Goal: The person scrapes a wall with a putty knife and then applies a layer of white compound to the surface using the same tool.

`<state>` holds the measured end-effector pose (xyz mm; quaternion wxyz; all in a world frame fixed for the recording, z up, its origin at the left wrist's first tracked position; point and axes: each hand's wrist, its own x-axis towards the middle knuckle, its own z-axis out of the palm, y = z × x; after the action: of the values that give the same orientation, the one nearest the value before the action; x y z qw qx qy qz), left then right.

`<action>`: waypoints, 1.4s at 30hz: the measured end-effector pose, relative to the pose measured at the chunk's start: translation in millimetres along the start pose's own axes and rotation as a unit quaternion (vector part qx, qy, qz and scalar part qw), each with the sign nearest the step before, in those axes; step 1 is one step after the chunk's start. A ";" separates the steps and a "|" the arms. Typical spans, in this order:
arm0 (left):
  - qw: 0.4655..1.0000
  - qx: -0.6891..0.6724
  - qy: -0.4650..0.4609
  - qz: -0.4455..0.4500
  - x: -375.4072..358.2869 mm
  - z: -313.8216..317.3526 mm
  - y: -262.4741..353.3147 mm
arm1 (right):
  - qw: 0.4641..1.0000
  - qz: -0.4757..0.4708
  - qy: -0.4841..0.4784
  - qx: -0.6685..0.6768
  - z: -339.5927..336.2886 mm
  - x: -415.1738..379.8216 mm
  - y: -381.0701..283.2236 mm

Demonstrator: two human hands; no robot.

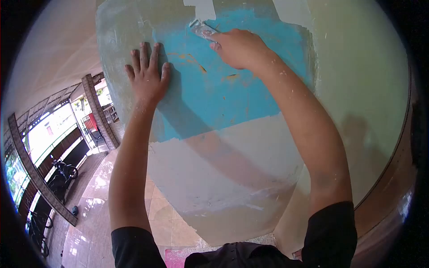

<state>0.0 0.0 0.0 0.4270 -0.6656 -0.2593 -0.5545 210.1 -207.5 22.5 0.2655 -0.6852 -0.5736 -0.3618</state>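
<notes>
My left hand (149,80) lies flat on the wall, fingers spread, at the left border of a blue painted patch (205,98). Higher up and to the right, my right hand (237,47) is closed around a scraper (203,30) smeared with pale residue. Its blade end meets the wall near the top of the blue patch. Several orange-brown marks show through the blue below it. Part of the scraper's handle is hidden inside my fist.
Below the blue lies a pale coated band (223,161) of wall. A greenish wall (357,67) adjoins on the right. Tiled floor (161,214) stretches below, with a pink item (174,258) at my feet. At the far left stand pillars (96,109) and a parked motorcycle (65,169).
</notes>
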 end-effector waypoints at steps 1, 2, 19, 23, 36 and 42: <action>1.000 0.009 -0.017 0.004 -5.2 -1.0 3.1 | 1.000 0.002 -0.011 -0.010 1.6 -2.9 1.8; 0.999 0.017 -0.033 0.005 -7.5 -0.7 7.3 | 1.000 0.003 -0.021 -0.022 2.5 -2.7 3.6; 0.994 0.062 -0.089 -0.005 -15.4 -20.9 5.4 | 0.997 -0.007 -0.019 -0.070 -4.5 -12.5 76.8; 0.995 0.062 -0.077 -0.035 1.9 -12.3 13.4 | 0.987 -0.039 0.094 -0.123 -0.8 -1.5 121.0; 0.996 0.059 0.047 -0.045 -2.3 11.9 11.8 | 0.972 -0.072 0.152 -0.163 2.2 26.5 90.8; 0.996 0.056 0.062 -0.041 -4.3 13.4 10.8 | 0.983 -0.089 0.122 -0.105 -15.8 38.3 47.3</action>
<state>14.7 6.6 -7.4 0.4556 -0.5938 -0.2902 -0.5963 256.4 -206.6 65.0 0.2268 -0.6062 -0.5547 -0.5228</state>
